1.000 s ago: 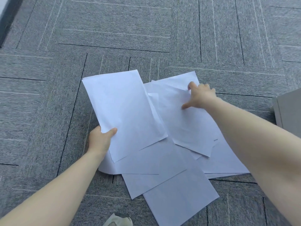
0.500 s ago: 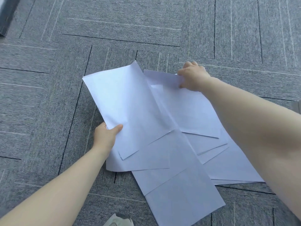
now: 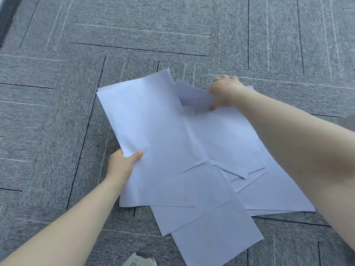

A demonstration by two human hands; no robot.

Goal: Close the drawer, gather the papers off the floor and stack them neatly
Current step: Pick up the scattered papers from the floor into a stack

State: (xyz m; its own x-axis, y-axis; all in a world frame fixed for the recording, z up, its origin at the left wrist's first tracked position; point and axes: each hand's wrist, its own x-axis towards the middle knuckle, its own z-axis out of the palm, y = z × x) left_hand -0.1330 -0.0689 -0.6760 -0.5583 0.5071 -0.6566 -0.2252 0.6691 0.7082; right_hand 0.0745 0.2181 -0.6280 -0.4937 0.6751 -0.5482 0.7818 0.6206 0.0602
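Nearest to me, at six o'clock on the bottom edge, I see a pale object (image 3: 139, 259) poking into view, too cropped to name. Just beyond it lies the nearest of the white papers (image 3: 217, 237), flat on the grey carpet floor (image 3: 48, 121) and overlapped by the other sheets, which fan out toward four o'clock and up through the middle. At about eight o'clock my left hand (image 3: 121, 167) has its fingers (image 3: 137, 155) clamped on the near left edge of the top sheet (image 3: 151, 127), thumb on top, the others hidden underneath; that sheet tilts toward eleven o'clock and covers much of the pile's left side. Farther out, at around one o'clock, my right hand (image 3: 224, 91) is pinched shut on the far corner of a blurred sheet (image 3: 194, 96), which is lifted and curled off the pile. At three o'clock, on the right edge, a sliver of a grey object (image 3: 348, 121) shows beside my forearm; I cannot tell what it is. The carpet's tile seams run on past the papers toward twelve o'clock.
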